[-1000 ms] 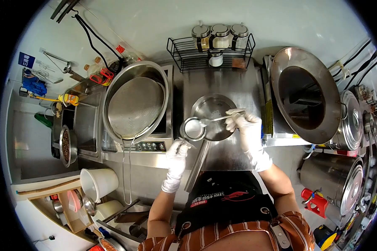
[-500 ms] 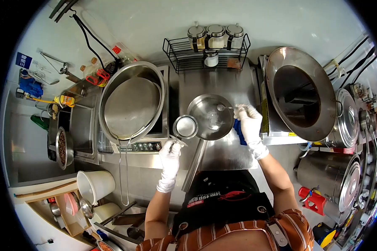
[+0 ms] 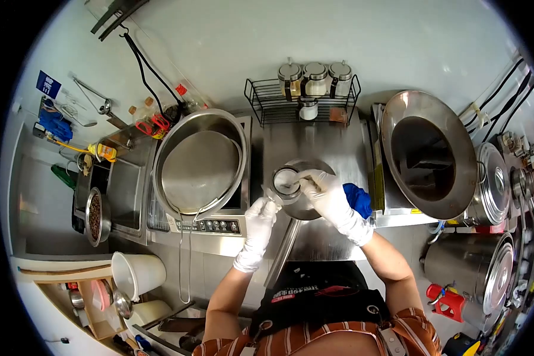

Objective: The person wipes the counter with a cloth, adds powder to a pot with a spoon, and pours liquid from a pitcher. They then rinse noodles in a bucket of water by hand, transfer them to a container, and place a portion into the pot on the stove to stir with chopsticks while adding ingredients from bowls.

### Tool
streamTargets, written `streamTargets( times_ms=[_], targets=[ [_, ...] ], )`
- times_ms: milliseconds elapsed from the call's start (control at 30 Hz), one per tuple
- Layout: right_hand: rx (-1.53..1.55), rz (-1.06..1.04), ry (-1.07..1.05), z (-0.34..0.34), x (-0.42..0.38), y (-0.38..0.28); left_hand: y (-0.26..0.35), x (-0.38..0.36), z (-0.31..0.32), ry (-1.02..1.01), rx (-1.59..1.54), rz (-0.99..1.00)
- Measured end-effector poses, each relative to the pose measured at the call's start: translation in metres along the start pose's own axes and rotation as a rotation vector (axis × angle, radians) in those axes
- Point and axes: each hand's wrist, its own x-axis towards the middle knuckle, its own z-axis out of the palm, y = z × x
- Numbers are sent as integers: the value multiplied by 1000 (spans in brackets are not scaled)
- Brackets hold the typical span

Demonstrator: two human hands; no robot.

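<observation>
My left hand (image 3: 259,222), in a white glove, is closed around the handle side of a small round seasoning jar (image 3: 277,188) with a metal rim. White grains show inside the jar. It is held over the left part of a steel frying pan (image 3: 315,164). My gloved right hand (image 3: 325,194) pinches a small spoon (image 3: 303,179), whose bowl end is at the mouth of the jar. The pan rests on the steel counter, and its long handle (image 3: 283,249) points toward me between my arms. My right hand hides part of the pan.
A large steel basin (image 3: 158,172) stands on the induction cooker at left. To the right is a wide wok (image 3: 391,184) holding dark liquid. Behind the pan, a black wire rack (image 3: 261,107) carries lidded jars. A blue cloth (image 3: 357,200) lies beside my right wrist.
The jar has moved from the pan's left edge to over the pan. My right hand has come left, bringing the spoon from above the pan to the jar. The camera view has shifted.
</observation>
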Motion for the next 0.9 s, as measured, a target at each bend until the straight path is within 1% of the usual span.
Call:
streamTargets(
  times_ms=[33, 67, 133, 167, 200, 233, 267, 300, 400, 433, 467, 500, 533, 567, 600, 667, 700, 767, 900],
  targets=[
    [90, 64, 20, -3, 3, -4, 4, 8, 1, 0, -41, -20],
    [77, 132, -43, -16, 5, -9, 9, 17, 3, -2, -82, -38],
    [50, 88, 55, -34, 3, -22, 22, 41, 10, 64, -194, -25],
    [27, 67, 85, -43, -2, -16, 25, 57, 11, 76, -181, -20],
    [94, 150, 111, -51, -10, -13, 30, 74, 12, 87, -170, -13],
    [46, 195, 116, -59, -20, -1, 38, 92, 16, 114, -207, -13],
    [6, 196, 136, -66, -33, 10, 48, 110, 22, 140, -246, -14],
    [103, 357, 174, -70, -45, 7, 58, 128, 27, 155, -262, 34],
    [78, 461, 149, -85, -92, 31, 68, 198, 36, 241, -319, 48],
    [92, 497, 176, -86, -110, 42, 70, 218, 41, 281, -317, 72],
    [56, 543, 148, -90, -127, 48, 71, 237, 46, 320, -315, 96],
    [3, 542, 189, -90, -147, 61, 69, 257, 47, 326, -299, 129],
    [101, 672, 227, -92, -159, 60, 68, 272, 49, 323, -311, 137],
    [121, 731, 260, -94, -167, 55, 66, 285, 52, 350, -300, 139],
    [84, 710, 258, -97, -183, 67, 62, 296, 53, 377, -288, 137],
    [169, 735, 339, -99, -198, 70, 52, 314, 53, 361, -298, 154],
    [164, 732, 344, -101, -202, 70, 49, 319, 53, 366, -301, 129],
    [174, 791, 325, -106, -206, 69, 43, 330, 53, 360, -352, 101],
    [179, 765, 303, -103, -199, 71, 32, 344, 50, 320, -350, 22]
  ],
)
